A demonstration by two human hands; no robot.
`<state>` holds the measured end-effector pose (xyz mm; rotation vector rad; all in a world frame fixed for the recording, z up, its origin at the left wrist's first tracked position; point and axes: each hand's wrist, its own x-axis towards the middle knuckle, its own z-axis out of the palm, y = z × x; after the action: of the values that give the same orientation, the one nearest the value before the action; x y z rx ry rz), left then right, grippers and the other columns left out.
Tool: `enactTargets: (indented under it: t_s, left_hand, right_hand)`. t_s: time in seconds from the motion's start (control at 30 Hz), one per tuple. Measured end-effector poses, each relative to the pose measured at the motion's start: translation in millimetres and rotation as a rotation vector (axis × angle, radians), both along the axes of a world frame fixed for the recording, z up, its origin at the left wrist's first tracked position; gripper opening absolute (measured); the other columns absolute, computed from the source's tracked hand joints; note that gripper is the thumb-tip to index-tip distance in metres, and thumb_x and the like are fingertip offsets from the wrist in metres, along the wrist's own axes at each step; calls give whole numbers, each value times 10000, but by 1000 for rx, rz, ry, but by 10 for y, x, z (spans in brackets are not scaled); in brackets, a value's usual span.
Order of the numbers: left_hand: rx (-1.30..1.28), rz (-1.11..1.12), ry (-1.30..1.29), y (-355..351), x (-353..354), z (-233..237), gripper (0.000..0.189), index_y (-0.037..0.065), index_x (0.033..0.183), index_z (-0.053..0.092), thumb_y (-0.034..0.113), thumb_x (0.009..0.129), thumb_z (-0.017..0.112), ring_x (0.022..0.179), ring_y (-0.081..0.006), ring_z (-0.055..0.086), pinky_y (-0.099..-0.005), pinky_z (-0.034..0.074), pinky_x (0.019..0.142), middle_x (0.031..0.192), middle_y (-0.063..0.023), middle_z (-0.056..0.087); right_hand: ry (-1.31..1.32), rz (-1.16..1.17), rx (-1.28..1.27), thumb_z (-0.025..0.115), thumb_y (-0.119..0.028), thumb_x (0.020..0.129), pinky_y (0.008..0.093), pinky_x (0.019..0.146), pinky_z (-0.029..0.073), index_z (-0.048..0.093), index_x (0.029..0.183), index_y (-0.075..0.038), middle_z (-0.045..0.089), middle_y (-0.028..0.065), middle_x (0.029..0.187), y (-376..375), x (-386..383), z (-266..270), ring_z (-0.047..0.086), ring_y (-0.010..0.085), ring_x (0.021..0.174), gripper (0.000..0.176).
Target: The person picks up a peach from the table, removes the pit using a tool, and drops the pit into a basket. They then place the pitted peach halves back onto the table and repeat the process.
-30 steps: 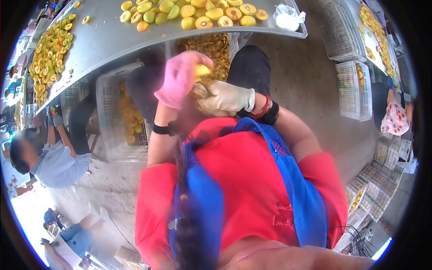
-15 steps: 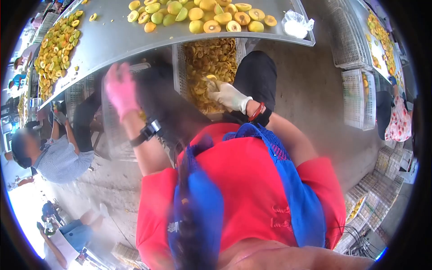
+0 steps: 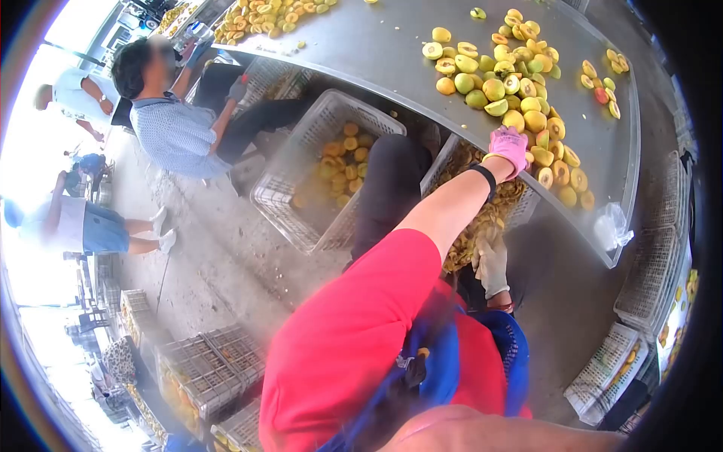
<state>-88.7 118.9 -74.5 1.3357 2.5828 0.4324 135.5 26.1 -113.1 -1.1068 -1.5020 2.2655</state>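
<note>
My left hand, in a pink glove, is at the near rim of the metal table. Its fingers are bent against the pile of halved yellow-green stone fruit; what lies under them is hidden. Lower down, my right hand wears a whitish glove and hangs at the crate of brown-yellow fruit scraps. Its fingers look closed, but blur hides what is in them. My left forearm crosses above that crate and covers part of it.
A grey crate with yellow fruit stands left of my leg. A clear plastic bag lies at the table's right corner. A seated co-worker is at the left. Stacked crates stand on the floor behind; more crates are at right.
The view has turned left. My left hand has gone from above the crate at my left to the fruit pile on the table. The right hand stays by the scraps crate.
</note>
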Motion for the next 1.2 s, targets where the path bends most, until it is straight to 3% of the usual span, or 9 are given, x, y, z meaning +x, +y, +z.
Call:
enactTargets:
  t_s: [0.23, 0.43, 0.6, 0.67, 0.77, 0.97, 1.1, 1.13, 1.2]
  left_hand:
    - [420, 45, -272, -124, 49, -133, 440, 79, 1123, 574, 347, 810, 727, 1057, -388, 622, -482, 495, 908, 1108, -193, 662]
    - [702, 205, -855, -1022, 244, 348, 476, 24, 1229, 568, 277, 858, 726, 975, -187, 637, -332, 533, 827, 1050, -115, 660]
    - [914, 137, -1155, -1724, 439, 99, 281, 5, 1158, 636, 117, 903, 666, 981, -143, 618, -293, 514, 882, 1063, -69, 662]
    - [975, 116, -1237, -1888, 457, 182, 253, 4, 1148, 643, 97, 913, 647, 994, -150, 620, -291, 512, 890, 1072, -82, 663]
    - [996, 108, -1162, -1971, 483, 236, 270, -5, 1181, 617, 166, 975, 582, 1016, -193, 662, -310, 555, 856, 1151, -133, 673]
    - [1061, 59, -1330, -2027, 607, 512, 347, 8, 1255, 545, 230, 992, 592, 966, -258, 697, -341, 592, 794, 1187, -202, 662]
    - [1008, 5, -1145, -2042, 716, 645, 438, -3, 1234, 572, 381, 1055, 461, 972, -223, 671, -332, 546, 873, 1149, -170, 677]
    - [994, -4, -1070, -2037, 756, 662, 545, -11, 1221, 583, 469, 1068, 375, 981, -220, 664, -334, 527, 899, 1127, -158, 685]
    - [997, -24, -1090, -2028, 763, 625, 586, -15, 1205, 590, 505, 1064, 358, 994, -227, 665, -340, 529, 901, 1124, -158, 686]
  right_hand:
    - [42, 53, 67, 551, -106, 1003, 216, 400, 361, 515, 1127, -48, 512, -11, 746, -27, -36, 112, 436, 60, 468, 141]
    - [268, -71, 584, 603, -91, 953, 255, 491, 407, 545, 1181, -25, 564, 8, 789, 58, -131, -203, 501, 90, 570, 245]
    - [59, 122, 159, 648, -94, 888, 361, 669, 503, 626, 1161, -32, 635, 112, 870, -68, -199, 70, 624, 224, 765, 281]
    - [127, 156, 377, 643, -112, 898, 322, 570, 469, 572, 1269, -54, 614, 74, 800, -165, -187, 101, 587, 174, 632, 382]
    - [194, 82, 113, 622, -120, 917, 260, 473, 395, 456, 1402, -68, 578, 10, 762, -300, -195, 699, 517, 96, 514, 515]
    - [276, 112, 319, 621, -104, 927, 278, 528, 430, 540, 1119, -49, 554, -11, 775, -272, -123, 797, 545, 84, 608, 215]
    - [279, 69, 881, 653, -96, 888, 393, 608, 486, 534, 1090, -17, 630, 140, 794, -271, -136, 785, 638, 293, 654, 248]
    - [275, 77, 844, 656, -92, 870, 436, 630, 493, 519, 1053, -8, 625, 220, 791, -280, -130, 841, 643, 408, 709, 242]
    - [246, 95, 903, 653, -87, 867, 446, 630, 493, 513, 1032, -8, 622, 226, 776, -297, -116, 881, 640, 434, 728, 231]
